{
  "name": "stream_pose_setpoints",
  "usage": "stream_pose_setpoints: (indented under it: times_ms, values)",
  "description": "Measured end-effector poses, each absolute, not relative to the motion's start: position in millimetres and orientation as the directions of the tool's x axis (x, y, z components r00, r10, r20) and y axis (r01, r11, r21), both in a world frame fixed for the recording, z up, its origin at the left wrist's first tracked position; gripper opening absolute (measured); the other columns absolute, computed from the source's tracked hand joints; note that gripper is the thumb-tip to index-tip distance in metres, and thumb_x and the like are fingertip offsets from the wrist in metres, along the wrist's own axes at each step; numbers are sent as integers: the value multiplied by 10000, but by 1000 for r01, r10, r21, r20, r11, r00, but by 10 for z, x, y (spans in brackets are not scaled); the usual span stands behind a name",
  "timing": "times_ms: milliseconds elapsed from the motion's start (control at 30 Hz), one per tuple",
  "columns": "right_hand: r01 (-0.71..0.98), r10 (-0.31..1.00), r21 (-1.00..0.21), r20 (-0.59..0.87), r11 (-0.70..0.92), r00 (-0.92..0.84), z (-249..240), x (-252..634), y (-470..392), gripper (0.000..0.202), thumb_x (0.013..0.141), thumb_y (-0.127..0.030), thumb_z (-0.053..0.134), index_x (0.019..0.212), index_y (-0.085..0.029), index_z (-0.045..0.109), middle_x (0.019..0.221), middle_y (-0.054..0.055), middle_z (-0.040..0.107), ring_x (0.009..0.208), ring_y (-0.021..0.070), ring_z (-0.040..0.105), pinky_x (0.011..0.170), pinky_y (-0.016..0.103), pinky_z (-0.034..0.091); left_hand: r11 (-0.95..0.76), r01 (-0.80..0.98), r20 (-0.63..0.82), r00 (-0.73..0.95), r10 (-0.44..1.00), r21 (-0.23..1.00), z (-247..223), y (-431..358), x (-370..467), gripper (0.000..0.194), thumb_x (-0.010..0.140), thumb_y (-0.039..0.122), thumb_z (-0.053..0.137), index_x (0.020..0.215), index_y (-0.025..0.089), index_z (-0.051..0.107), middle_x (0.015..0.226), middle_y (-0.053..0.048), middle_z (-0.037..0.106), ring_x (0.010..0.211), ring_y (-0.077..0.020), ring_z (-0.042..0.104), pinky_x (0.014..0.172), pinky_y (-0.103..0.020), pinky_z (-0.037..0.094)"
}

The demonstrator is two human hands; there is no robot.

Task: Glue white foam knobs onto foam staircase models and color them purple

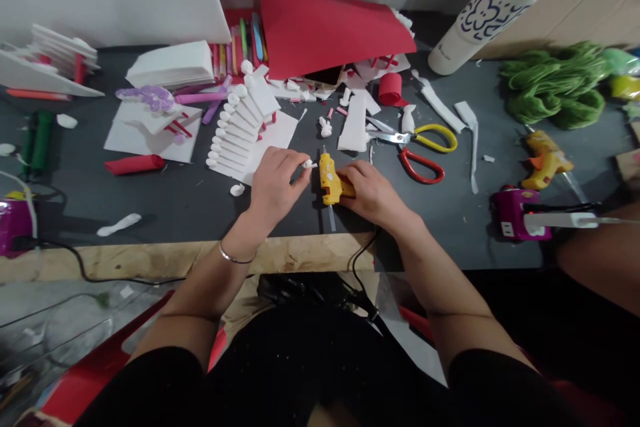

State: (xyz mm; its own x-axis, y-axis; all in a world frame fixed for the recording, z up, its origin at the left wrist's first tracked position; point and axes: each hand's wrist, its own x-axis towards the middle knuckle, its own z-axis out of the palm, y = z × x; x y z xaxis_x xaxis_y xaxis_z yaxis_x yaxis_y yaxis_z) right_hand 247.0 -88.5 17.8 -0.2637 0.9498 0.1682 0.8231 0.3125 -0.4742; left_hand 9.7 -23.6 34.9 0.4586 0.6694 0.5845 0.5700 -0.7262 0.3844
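We see the left hand (pixel 280 183) with thumb and fingertips pinched together on a small, rounded white piece (pixel 308 163), held just beside the barrel of a yellow plastic glue gun (pixel 329 177); whether piece and gun touch, we cannot tell. The right hand (pixel 370 190) is wrapped around the gun's handle, the nozzle pointing away from the body and a clear glue stick (pixel 332 218) projecting at the rear. We judge the step in hand to be gluing: the next move seems to call for bringing the piece to the nozzle tip and applying a small bead, with the fingertips clear of the heat. Beyond the left hand we note a fanned row of white strips with rounded ends (pixel 235 137) on a white sheet (pixel 286 130). Beyond the right hand lie open scissors with one yellow and one red handle (pixel 400 138). Farther out, we find a large red sheet (pixel 330 33), a tall white bottle (pixel 455 43) and green yarn (pixel 555 87).
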Motion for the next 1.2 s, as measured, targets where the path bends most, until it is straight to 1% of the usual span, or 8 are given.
stream_pose_setpoints:
  times_ms: [100,200,333,433,700,867,1067,1200]
  values:
    - [800,941,-494,178,340,-289,253,2520,-894,533,805,-192,798,1319,-208,657,1291,168,684,1156,352,657,955,536,590,-724,571,576,463,674,388,348,-230,98,104,975,195,627,1061,210,684,960,-57,759,934,-222,652,839,-362,505]
    - [730,920,-562,282,389,-273,356,2525,-881,379,914,-212,716,1290,-236,678,1296,140,712,1174,305,675,989,505,594,-706,562,539,468,701,430,356,-240,110,101,972,196,620,1049,211,684,948,-53,751,919,-218,648,831,-359,500]
    - [635,899,-648,388,422,-201,470,2391,-846,216,1021,-252,596,1198,-225,717,1102,93,769,926,197,714,764,336,611,-683,514,484,482,730,519,397,-283,140,86,968,220,636,1031,208,695,921,-43,738,901,-203,645,811,-340,497]
    - [583,880,-666,419,466,-225,508,2251,-812,174,1026,-274,612,1138,-219,732,1018,63,772,799,154,680,692,286,572,-654,505,432,495,754,563,443,-329,159,85,969,245,643,1013,209,707,888,-36,730,872,-193,638,791,-330,494]
    - [578,908,-709,388,405,-160,473,2101,-707,127,1007,-271,628,912,-235,705,844,12,731,745,152,633,695,281,513,-613,463,382,500,777,640,481,-392,170,90,938,224,652,1011,208,701,895,-29,736,846,-187,634,773,-333,500]
    - [598,906,-695,398,400,-144,444,2096,-713,121,1008,-287,629,922,-238,699,845,13,731,746,154,638,700,284,516,-581,455,383,457,803,675,497,-395,177,73,953,226,659,1009,210,702,901,-22,737,830,-166,636,764,-314,507]
    - [581,787,-596,602,555,-134,403,2056,-758,128,1024,-187,600,976,-247,702,905,32,763,837,168,702,770,305,568,-574,449,400,426,811,685,457,-391,180,107,961,213,652,1045,208,718,925,-20,759,798,-149,657,729,-288,520]
    - [599,815,-607,561,522,-143,418,2068,-777,122,1020,-192,606,988,-260,702,932,37,791,850,173,726,778,318,590,-621,433,467,415,781,653,410,-386,172,114,983,270,654,1048,207,723,918,-32,772,829,-164,684,763,-311,538]
